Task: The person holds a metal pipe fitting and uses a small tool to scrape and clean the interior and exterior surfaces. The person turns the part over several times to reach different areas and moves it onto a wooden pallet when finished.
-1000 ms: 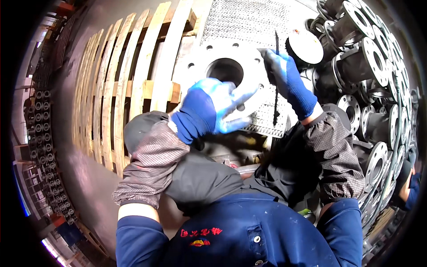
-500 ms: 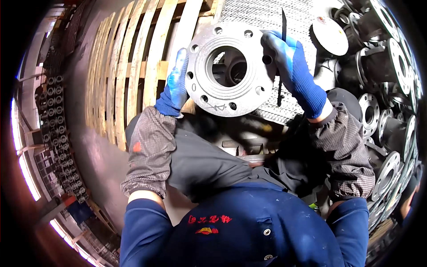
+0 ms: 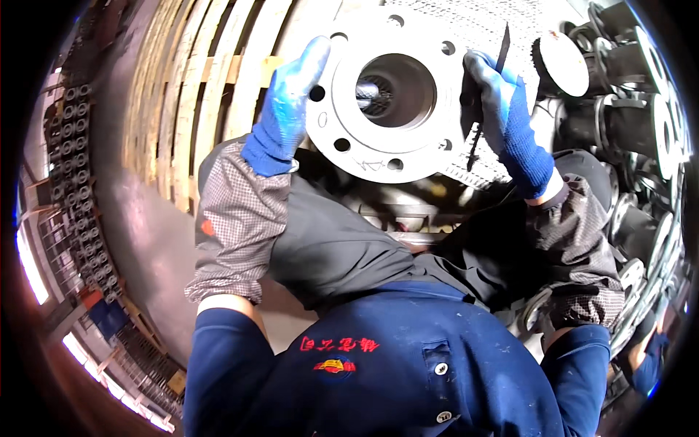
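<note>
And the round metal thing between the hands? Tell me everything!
It's a pale grey metal-looking flange, its round face toward the camera, with a wide central opening and smaller holes around its rim. Faint marks show near its lower edge. The left hand touches its left edge; the right hand is close, contact unclear.

Hands: two, both gloved, left hand (image 3: pixel 291 95) and right hand (image 3: pixel 501 102). Flanged pipe (image 3: pixel 349 109) between them: one. In its face, one wide middle hole, seven small holes (image 3: pixel 342 144) visible. Thin black stick (image 3: pixel 504 45): one. White-topped disc (image 3: pixel 564 64) by the mat's (image 3: pixel 502 13) right edge: one. Wooden pallet (image 3: pixel 218 71): one. Checked sleeve covers (image 3: pixel 244 226): two. Shirt buttons (image 3: pixel 440 369): two showing. Co-worker (image 3: pixel 650 357): one. Stacked pipes (image 3: pixel 641 131): many, overlapping, uncountable.
</note>
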The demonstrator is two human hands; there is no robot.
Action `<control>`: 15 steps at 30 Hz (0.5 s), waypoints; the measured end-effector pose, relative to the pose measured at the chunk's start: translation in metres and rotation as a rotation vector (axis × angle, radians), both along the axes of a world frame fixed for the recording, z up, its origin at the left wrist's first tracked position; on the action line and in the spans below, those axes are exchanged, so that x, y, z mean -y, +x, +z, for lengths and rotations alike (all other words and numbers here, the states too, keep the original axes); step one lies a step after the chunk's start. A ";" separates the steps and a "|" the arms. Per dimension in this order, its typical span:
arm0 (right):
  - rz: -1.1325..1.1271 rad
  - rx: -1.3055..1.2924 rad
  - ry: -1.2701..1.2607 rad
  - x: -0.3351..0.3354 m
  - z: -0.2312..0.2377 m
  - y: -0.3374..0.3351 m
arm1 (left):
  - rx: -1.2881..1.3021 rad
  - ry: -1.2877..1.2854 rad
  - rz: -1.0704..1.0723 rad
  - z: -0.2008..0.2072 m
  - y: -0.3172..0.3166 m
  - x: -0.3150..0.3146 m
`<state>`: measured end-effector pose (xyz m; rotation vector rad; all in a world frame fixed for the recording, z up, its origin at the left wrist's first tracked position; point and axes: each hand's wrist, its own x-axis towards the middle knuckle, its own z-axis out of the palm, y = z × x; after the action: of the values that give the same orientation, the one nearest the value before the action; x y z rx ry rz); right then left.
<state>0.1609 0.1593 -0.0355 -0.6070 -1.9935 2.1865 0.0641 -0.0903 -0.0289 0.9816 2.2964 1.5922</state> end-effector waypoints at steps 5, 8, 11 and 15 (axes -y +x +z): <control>-0.007 -0.055 0.410 -0.031 -0.038 0.011 | -0.726 -0.163 -0.154 0.008 0.010 -0.041; -0.157 0.038 0.134 -0.038 -0.040 0.017 | -0.542 -0.157 -0.174 0.011 0.024 -0.073; -0.167 0.034 0.231 -0.055 -0.035 0.020 | -0.421 -0.199 -0.129 0.010 0.022 -0.091; -0.351 0.021 0.294 -0.067 0.009 0.034 | 0.129 -0.096 -0.084 0.025 0.026 -0.109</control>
<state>0.1952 0.2268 -0.0269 -0.8589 -1.9846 1.6572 0.0905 0.0188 -0.0035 0.9115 2.1932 1.4535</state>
